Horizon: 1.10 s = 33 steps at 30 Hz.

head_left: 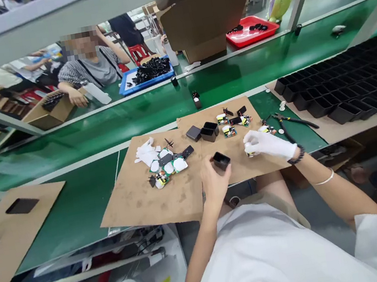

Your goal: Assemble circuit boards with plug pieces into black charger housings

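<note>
While the bare left hand [214, 182] covers its lower sides, a small black box [222, 161] shows its open mouth over the near part of the cardboard [181, 203] on the green table [75, 204], its inside too dark to make out. That grip curls around the box from both sides; the gloved right hand [268, 143] pinches a small electronic part [249, 153], mostly hidden by the fingertips, so its shape cannot be told. Beyond the hands, two open boxes [210, 132] stand beside a dark flat piece [193, 133], near several circuit boards [229, 131] too small for any print to be read. Black-handled pliers [298, 121] lie just beyond the right wrist. Farther left, a crumpled white glove [146, 154] lies against overlapping boards with white discs [168, 168]. On the right, rows of black boxes [341, 80] run off past the frame's edge. Across the table, a person [92, 70], head blurred out, sits by a blue tray [124, 89] heaped with black parts [152, 69] too jumbled to tell apart.
</note>
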Each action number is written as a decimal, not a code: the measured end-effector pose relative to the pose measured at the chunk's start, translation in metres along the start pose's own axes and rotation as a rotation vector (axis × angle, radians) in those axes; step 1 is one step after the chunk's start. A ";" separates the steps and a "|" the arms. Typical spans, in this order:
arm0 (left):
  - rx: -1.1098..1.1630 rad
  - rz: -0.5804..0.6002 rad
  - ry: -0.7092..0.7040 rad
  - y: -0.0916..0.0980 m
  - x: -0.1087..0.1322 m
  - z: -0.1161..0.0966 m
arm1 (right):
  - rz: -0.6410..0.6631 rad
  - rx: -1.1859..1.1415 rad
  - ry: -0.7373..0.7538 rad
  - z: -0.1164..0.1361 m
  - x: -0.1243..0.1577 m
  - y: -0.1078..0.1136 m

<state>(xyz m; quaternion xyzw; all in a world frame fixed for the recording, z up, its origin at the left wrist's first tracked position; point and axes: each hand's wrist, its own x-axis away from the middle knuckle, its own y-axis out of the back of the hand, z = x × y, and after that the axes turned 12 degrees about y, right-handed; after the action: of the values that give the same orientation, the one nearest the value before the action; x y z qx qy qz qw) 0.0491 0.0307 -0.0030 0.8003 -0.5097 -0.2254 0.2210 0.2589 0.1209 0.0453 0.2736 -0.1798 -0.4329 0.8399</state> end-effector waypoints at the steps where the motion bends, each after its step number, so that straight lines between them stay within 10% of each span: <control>1: 0.055 0.024 0.027 -0.001 0.005 0.005 | -0.031 -0.291 0.033 -0.004 0.007 0.002; 4: 0.129 0.101 0.090 -0.005 0.012 0.019 | -0.141 -0.933 0.015 -0.015 0.029 -0.004; 12: 0.171 0.119 0.071 -0.012 0.008 0.029 | -0.237 -1.360 -0.024 -0.015 0.058 -0.036; 33: 0.190 -0.142 -0.392 0.054 0.027 -0.054 | -0.362 -1.353 0.142 0.057 0.088 -0.044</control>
<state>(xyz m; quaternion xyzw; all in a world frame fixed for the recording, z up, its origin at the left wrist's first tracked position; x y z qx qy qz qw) 0.0520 -0.0078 0.0677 0.7923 -0.5043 -0.3425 0.0253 0.2495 0.0096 0.0687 -0.2557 0.2327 -0.5638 0.7501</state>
